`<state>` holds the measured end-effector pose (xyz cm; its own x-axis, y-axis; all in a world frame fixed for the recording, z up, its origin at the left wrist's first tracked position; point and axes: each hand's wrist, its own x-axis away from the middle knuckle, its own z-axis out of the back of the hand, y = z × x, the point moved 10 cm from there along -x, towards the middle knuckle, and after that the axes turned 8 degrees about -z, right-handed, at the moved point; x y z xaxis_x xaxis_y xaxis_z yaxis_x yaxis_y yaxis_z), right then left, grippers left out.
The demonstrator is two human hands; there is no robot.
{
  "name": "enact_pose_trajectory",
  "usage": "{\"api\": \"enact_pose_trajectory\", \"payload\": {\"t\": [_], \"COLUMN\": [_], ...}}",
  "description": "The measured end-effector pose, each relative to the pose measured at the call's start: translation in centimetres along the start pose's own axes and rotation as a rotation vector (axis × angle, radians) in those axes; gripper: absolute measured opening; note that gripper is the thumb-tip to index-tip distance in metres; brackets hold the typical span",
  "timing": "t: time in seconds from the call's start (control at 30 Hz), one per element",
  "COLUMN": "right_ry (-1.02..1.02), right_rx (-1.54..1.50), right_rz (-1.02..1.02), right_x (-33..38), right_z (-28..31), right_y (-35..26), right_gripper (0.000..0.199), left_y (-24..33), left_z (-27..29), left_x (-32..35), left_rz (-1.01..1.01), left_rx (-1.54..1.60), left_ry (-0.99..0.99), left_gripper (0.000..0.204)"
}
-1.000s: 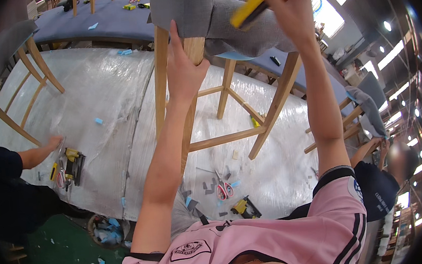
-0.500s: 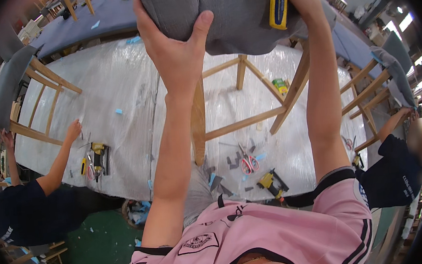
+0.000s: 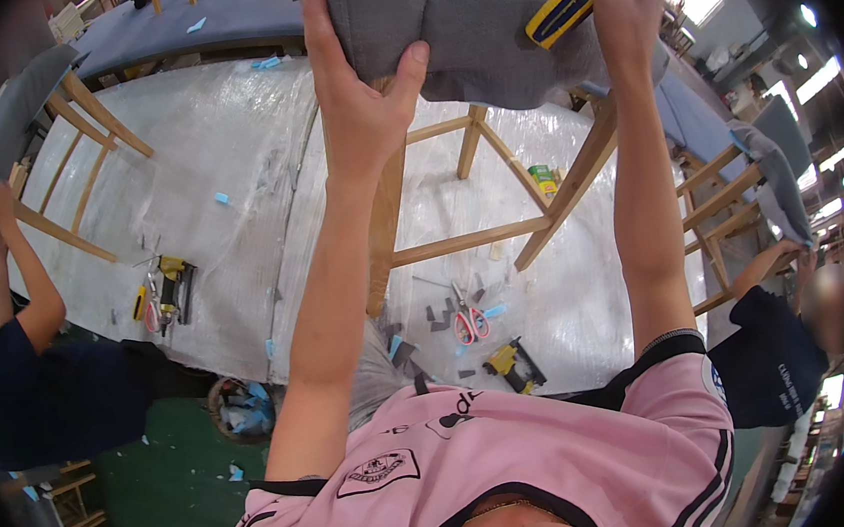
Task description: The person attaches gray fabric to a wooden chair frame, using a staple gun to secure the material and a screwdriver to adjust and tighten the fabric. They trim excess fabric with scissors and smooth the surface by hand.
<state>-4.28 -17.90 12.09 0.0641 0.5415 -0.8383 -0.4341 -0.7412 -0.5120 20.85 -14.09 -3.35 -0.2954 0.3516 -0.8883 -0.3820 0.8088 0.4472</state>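
Grey chair (image 3: 483,37), over centre of counter (image 3: 231,140): being clasped at an upholstered edge by the left hand (image 3: 360,108), apparently for steadiness; yellow tool (image 3: 563,6), being gripped near the chair by the right hand (image 3: 627,10).

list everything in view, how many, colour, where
Near chair: one, grey, centre
Other chairs: two or more, grey, both sides
Worktop: at least one, silvery, below chair
Tool: one, yellow-blue, in right hand
Staple guns: two, yellow-black, worktop
Scissors: two, red-handled, worktop
Box: one, green-yellow, worktop
Scraps: several, grey or blue, worktop
Basket: one, dark, green floor
Table: at least one, blue, behind
Co-workers: two, dark-shirted, both sides
Shirt: one, pink, bottom
Left hand: one, bare, on near chair
Right hand: one, bare, on tool
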Motion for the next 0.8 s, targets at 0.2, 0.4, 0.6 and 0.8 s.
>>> {"api": "enact_pose_trajectory", "payload": {"t": [0.2,0.4,0.6,0.8], "right_ry": [-0.235,-0.475,-0.439,-0.248], "right_rx": [-0.119,0.507,0.238,0.0], "right_rz": [0.52,0.349,0.481,0.153], "right_x": [2.6,5.8,5.9,2.3], "right_z": [-1.4,-7.3,-7.1,0.1], "right_y": [-16.6,-14.0,-13.9,-7.8], "right_gripper": [0.033,0.015,0.017,0.029], "left_y": [-0.6,-1.0,-2.9,-2.7], "left_z": [-0.7,0.3,-0.1,-0.1], "left_x": [1.6,1.5,3.0,2.6], "left_rz": [0.108,0.156,0.133,0.218], "left_rx": [-0.027,0.031,0.162,0.169], "left_ry": [-0.02,0.009,-0.049,-0.043], "left_gripper": [0.119,0.116,0.108,0.109]}}
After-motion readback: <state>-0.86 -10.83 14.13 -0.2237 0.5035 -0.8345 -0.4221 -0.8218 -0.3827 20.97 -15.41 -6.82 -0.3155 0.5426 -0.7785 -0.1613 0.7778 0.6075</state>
